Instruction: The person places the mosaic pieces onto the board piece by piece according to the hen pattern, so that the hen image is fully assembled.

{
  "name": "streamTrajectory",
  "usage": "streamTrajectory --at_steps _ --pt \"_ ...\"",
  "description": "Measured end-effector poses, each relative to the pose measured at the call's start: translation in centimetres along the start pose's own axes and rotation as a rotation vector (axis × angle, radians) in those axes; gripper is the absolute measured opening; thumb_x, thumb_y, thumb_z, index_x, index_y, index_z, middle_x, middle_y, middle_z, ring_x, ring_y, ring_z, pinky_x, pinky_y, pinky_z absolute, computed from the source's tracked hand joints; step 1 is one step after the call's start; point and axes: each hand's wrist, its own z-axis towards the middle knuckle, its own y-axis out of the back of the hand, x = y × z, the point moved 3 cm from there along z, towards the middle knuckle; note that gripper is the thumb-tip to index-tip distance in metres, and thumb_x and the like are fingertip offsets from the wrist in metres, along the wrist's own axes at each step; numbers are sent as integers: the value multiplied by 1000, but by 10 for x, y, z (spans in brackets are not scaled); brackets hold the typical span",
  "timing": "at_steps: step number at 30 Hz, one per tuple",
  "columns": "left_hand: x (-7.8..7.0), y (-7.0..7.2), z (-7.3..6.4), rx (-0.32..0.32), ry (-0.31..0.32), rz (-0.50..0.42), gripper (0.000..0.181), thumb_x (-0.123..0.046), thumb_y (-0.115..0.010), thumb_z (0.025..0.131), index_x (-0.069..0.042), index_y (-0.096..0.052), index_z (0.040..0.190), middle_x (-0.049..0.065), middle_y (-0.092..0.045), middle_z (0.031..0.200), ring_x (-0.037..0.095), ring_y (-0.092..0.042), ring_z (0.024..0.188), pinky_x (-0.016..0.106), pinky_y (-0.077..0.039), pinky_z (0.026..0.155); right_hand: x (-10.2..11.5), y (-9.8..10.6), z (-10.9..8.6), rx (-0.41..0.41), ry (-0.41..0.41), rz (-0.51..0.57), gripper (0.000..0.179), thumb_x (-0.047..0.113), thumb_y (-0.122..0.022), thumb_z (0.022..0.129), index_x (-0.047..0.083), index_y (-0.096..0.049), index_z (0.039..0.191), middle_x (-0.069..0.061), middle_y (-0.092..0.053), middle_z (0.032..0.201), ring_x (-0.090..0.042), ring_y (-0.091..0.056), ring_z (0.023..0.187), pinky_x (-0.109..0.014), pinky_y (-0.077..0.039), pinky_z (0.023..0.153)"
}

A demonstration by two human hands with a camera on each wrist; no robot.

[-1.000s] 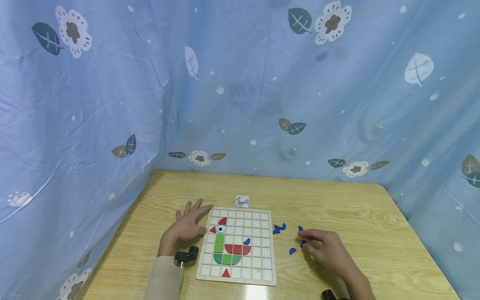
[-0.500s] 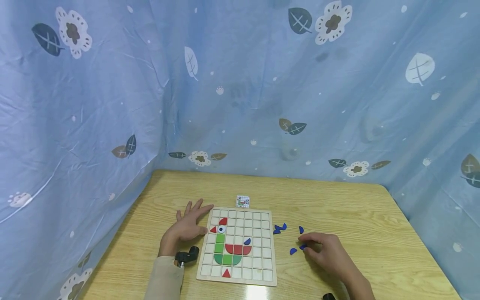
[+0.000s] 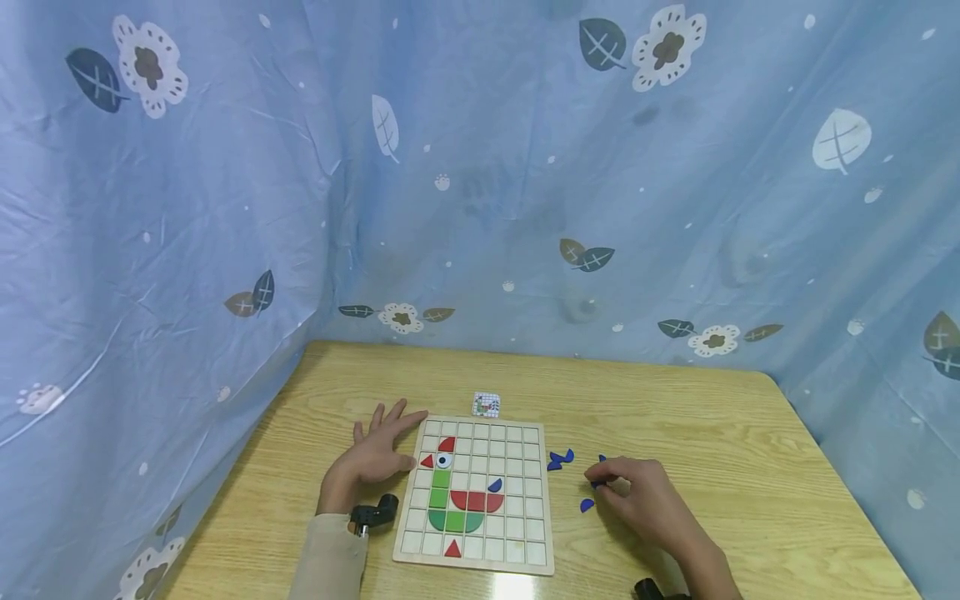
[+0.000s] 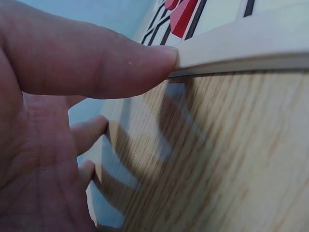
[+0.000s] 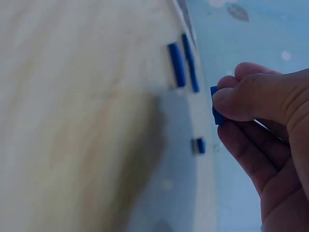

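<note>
With its fingers spread, my left hand rests at the left side of a wooden grid board; in the left wrist view the thumb touches the board's edge. Right of the board, my right hand pinches a blue wooden piece between thumb and fingers, above the table. Flat pieces on the board form a bird: a round eye piece, green squares, a red row, a red triangle and one blue half-round piece.
Several loose blue pieces lie just right of the board. One blue half-round piece is near my right hand. Behind the board is a small pattern card. A blue curtain hangs around the wooden table.
My right hand has picked up a blue piece from the table and shifted slightly left and up with it. The left hand and the board have stayed in place.
</note>
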Motion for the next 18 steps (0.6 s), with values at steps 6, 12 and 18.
streamTrajectory --at_steps 6,12,18 --pt "1 0 0 -3 9 -4 81 -5 -78 88 -18 -53 164 25 -18 182 57 8 167 85 14 122 17 -6 28 14 130 40 27 -8 -84 87 13 -85 104 4 -85 101 -10 -80 93 -37 -67 78" --pt "0 1 0 -1 12 -11 81 -4 -78 88 -18 -53 164 25 -18 182 57 8 167 84 14 123 32 -24 52 75 228 72 25 -8 -83 88 10 -85 105 1 -85 102 -16 -82 95 -34 -67 81" --pt "0 1 0 8 12 -10 81 -4 -78 90 -18 -52 165 24 -17 182 57 8 167 84 14 123 43 -44 68 164 218 110 24 -5 -82 92 10 -85 110 0 -84 106 -13 -80 98 -35 -67 83"
